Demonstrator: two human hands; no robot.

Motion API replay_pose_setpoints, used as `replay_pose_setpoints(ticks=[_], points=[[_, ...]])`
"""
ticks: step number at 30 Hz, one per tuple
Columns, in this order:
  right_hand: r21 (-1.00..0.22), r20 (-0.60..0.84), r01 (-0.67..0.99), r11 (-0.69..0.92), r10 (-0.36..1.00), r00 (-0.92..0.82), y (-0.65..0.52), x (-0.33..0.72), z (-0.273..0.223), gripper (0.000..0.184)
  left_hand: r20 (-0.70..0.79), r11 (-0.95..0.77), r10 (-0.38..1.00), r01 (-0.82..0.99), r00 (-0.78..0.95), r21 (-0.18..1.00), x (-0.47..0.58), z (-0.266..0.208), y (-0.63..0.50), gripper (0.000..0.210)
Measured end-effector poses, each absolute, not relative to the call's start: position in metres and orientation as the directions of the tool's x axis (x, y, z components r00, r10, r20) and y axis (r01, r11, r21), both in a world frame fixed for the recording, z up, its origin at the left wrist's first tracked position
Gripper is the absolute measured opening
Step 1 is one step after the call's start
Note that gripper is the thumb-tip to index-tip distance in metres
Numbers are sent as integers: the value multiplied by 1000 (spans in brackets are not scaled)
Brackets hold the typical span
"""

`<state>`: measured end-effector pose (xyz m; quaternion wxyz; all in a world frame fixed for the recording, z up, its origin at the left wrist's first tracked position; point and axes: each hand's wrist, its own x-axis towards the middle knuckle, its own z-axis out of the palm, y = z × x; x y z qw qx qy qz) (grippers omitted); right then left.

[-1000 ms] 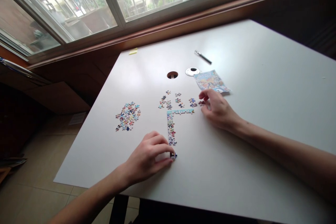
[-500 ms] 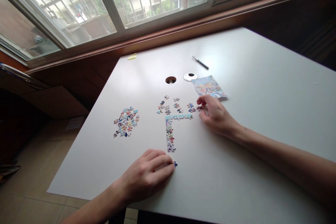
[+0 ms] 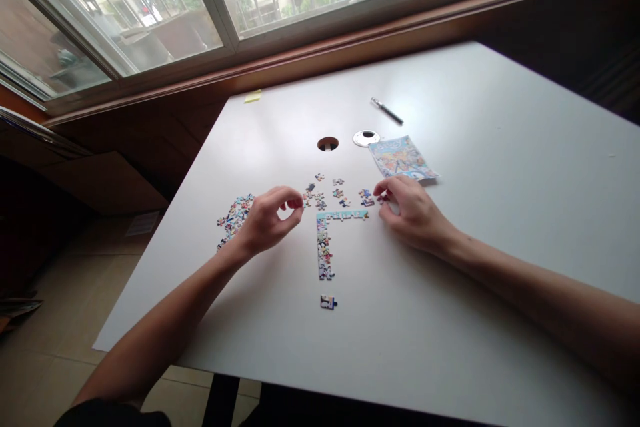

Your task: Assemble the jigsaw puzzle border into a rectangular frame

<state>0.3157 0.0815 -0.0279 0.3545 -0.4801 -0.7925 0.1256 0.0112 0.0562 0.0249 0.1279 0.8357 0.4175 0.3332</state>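
My left hand [image 3: 273,217] is over the table's left half, thumb and forefinger curled into a pinch beside a loose group of puzzle pieces [image 3: 320,197]; what lies between the tips is hidden. My right hand [image 3: 413,210] rests right of the joined puzzle strip, fingers bent round a dark puzzle piece [image 3: 383,199]. Two loose pieces [image 3: 367,202] lie just left of it. An L-shaped joined puzzle strip [image 3: 324,250] lies between my hands. Below its lower end sits a small piece or joined section [image 3: 327,302] with a blue edge.
A pile of puzzle pieces [image 3: 235,217] is partly covered by my left hand. A picture sheet [image 3: 404,159] lies beyond my right hand, near a silver grommet cover [image 3: 366,139], a round table hole [image 3: 328,145] and a pen [image 3: 387,111]. A yellow sticker [image 3: 253,97] marks the far edge.
My left hand has let go of the blue-edged puzzle section near the front and moved up and left to the loose pieces. My right hand has stayed at the dark piece.
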Motion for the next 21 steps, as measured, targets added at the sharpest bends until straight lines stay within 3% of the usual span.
replay_pose_setpoints(ticks=[5, 11, 15, 21], points=[[-481, 482, 678, 556, 814, -325, 79, 316, -26, 19, 523, -690, 715, 590, 465, 419, 23, -1, 55, 4], [-294, 588, 617, 730, 647, -486, 71, 314, -22, 21, 381, -762, 647, 542, 661, 354, 11, -1, 43, 24], [-232, 547, 545, 806, 571, -612, 67, 313, -21, 29, 287, -771, 627, 522, 725, 364, 8, 2, 41, 38], [-252, 455, 569, 783, 615, -644, 66, 312, -20, 25, 198, -752, 644, 562, 739, 345, 10, 0, 39, 47]])
